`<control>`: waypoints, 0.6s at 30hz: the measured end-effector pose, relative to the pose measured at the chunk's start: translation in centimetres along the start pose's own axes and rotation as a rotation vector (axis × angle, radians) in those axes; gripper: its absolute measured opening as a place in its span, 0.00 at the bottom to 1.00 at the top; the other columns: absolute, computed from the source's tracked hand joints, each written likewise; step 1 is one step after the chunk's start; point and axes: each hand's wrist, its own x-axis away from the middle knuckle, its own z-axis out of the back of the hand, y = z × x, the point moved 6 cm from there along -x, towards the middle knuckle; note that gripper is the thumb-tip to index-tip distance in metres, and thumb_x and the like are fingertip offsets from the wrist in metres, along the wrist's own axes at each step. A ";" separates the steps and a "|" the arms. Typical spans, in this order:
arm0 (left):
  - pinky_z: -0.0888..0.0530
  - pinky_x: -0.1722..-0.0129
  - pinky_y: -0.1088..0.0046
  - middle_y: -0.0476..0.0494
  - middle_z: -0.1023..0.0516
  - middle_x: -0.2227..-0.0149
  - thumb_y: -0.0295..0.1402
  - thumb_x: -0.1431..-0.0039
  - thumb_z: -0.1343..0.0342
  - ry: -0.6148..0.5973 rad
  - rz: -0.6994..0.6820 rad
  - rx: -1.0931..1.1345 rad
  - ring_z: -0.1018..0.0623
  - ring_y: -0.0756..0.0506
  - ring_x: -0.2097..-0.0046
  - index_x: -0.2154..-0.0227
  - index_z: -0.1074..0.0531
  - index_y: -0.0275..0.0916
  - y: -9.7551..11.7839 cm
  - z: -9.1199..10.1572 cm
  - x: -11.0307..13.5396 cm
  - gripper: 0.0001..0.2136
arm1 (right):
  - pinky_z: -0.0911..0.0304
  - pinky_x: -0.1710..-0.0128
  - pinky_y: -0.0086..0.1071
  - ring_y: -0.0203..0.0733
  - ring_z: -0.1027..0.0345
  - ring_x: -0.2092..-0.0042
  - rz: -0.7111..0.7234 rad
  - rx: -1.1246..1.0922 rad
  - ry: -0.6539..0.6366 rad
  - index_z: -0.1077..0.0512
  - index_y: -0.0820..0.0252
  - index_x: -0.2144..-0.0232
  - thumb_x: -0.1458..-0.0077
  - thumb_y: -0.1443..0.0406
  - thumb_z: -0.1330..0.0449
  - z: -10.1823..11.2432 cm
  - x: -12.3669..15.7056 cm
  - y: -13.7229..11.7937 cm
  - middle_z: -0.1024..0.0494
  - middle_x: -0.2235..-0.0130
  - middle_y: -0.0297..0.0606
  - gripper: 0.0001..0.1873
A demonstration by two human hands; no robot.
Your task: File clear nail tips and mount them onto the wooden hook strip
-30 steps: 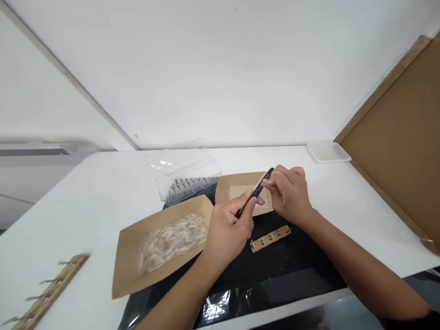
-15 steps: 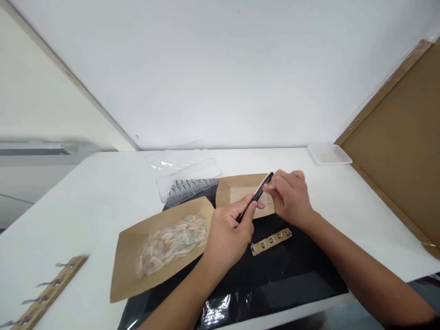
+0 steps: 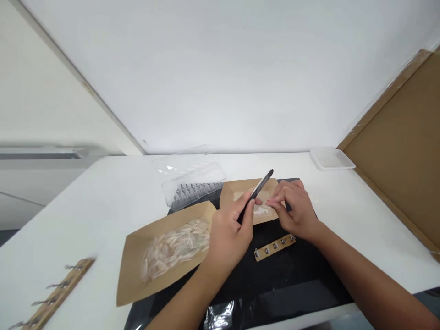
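Just above the middle of the white table (image 3: pixel 103 206), the left hand (image 3: pixel 227 233) is closed around a slim black nail file (image 3: pixel 260 190), gripping its lower end between thumb and fingers with the tip angled up and away. The right hand (image 3: pixel 295 211) sits just beside the file, its fingers curled and its fingertips (image 3: pixel 270 202) drawn together close to the left hand; whether they pinch anything small cannot be told. Both hands hover over a small brown kraft-paper tray (image 3: pixel 249 189), which holds a little heap of pale pieces (image 3: pixel 261 211).

A larger brown kraft-paper tray (image 3: pixel 135 270) to the left holds a pile of clear plastic nail tips (image 3: pixel 175 250). Both trays rest on a black mat (image 3: pixel 275 275), along with a short wooden strip with metal clips (image 3: pixel 275 248). Behind them lies a clear plastic case (image 3: pixel 192 183), and a longer wooden strip with metal clips (image 3: pixel 58 293) lies at the table's near left.
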 end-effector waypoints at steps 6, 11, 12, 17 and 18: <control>0.24 0.65 0.72 0.45 0.16 0.57 0.31 0.25 0.49 -0.049 -0.237 0.003 0.23 0.51 0.72 0.40 0.29 0.45 0.6 -0.3 -0.4 0.15 | 0.37 0.62 0.36 0.39 0.30 0.65 -0.457 -0.524 -0.064 0.28 0.55 0.67 0.31 0.58 0.36 -0.4 1.8 2.8 0.25 0.68 0.32 0.12; 0.24 0.61 0.71 0.45 0.20 0.56 0.26 0.27 0.48 -0.105 -0.418 -0.001 0.20 0.49 0.64 0.57 0.22 0.43 2.2 -0.4 0.0 0.10 | 0.36 0.64 0.34 0.36 0.33 0.67 -0.497 -0.926 -0.177 0.26 0.55 0.67 0.34 0.59 0.32 -1.2 2.2 2.3 0.25 0.68 0.32 0.11; 0.25 0.62 0.72 0.44 0.21 0.56 0.25 0.28 0.47 -0.106 -0.421 0.020 0.20 0.49 0.63 0.57 0.22 0.43 2.4 -0.3 0.0 0.09 | 0.36 0.64 0.33 0.36 0.33 0.68 -0.494 -0.961 -0.159 0.25 0.55 0.67 0.34 0.60 0.32 -1.3 2.1 2.3 0.25 0.68 0.31 0.10; 0.29 0.71 0.74 0.45 0.21 0.61 0.26 0.31 0.42 -0.091 -0.437 0.052 0.24 0.50 0.68 0.56 0.22 0.41 3.1 0.0 0.2 0.06 | 0.39 0.67 0.31 0.33 0.36 0.69 -0.547 -1.027 -0.135 0.24 0.56 0.68 0.36 0.61 0.30 -1.9 2.4 2.7 0.26 0.69 0.30 0.09; 0.29 0.71 0.74 0.45 0.21 0.62 0.26 0.31 0.41 -0.088 -0.446 0.048 0.24 0.50 0.68 0.56 0.22 0.41 3.2 0.0 0.2 0.06 | 0.40 0.68 0.30 0.33 0.36 0.70 -0.559 -1.048 -0.143 0.24 0.56 0.68 0.36 0.61 0.30 -2.0 2.5 2.7 0.27 0.70 0.30 0.10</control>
